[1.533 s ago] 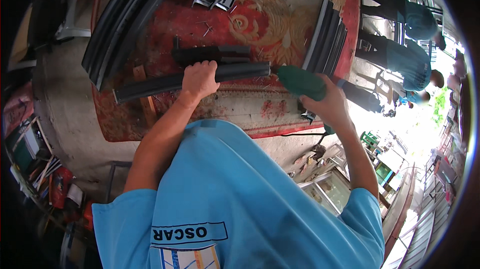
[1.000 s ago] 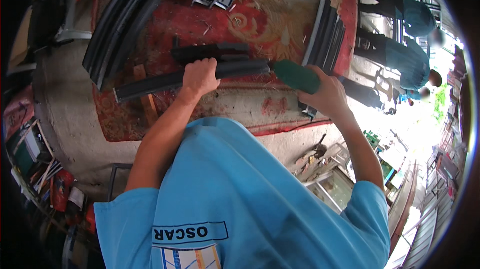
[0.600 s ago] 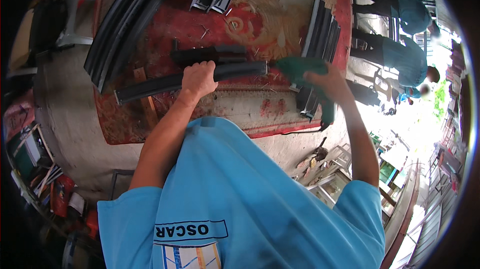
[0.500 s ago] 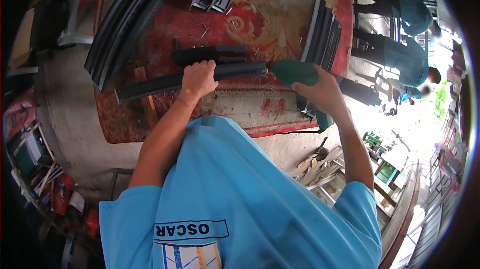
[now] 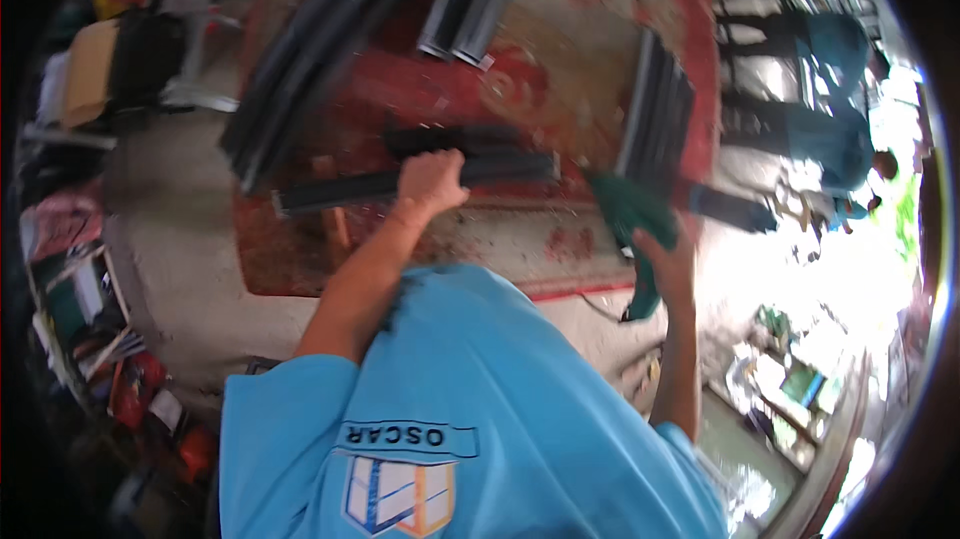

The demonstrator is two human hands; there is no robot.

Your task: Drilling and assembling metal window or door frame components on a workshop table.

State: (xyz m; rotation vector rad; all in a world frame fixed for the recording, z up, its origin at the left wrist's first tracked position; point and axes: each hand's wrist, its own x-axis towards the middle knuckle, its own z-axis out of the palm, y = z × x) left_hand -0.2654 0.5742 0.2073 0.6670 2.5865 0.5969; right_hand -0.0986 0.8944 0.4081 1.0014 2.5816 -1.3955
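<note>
My left hand (image 5: 432,182) is closed over the middle of a dark metal profile bar (image 5: 345,192) lying crosswise on the table. In my right hand (image 5: 668,257) is a green corded power drill (image 5: 628,204), its handle pointing down toward me. The drill's nose points up and left, a short way right of the bar's right end and apart from it. Motion blur hides the bit and the exact grip of my fingers. Just beyond the bar lies another short dark piece (image 5: 400,142), partly covered by my left hand.
The table has a worn red patterned covering (image 5: 480,229). Long dark profiles (image 5: 310,69) lie at its far left, two channel pieces (image 5: 470,9) at the far middle, and a stack of profiles (image 5: 655,109) at the right. Two people (image 5: 840,129) stand beyond the right edge.
The drill has drawn back from the bar's right end, moving right and toward me with its nose tilting upward. My left hand stays on the bar. The whole view has shifted.
</note>
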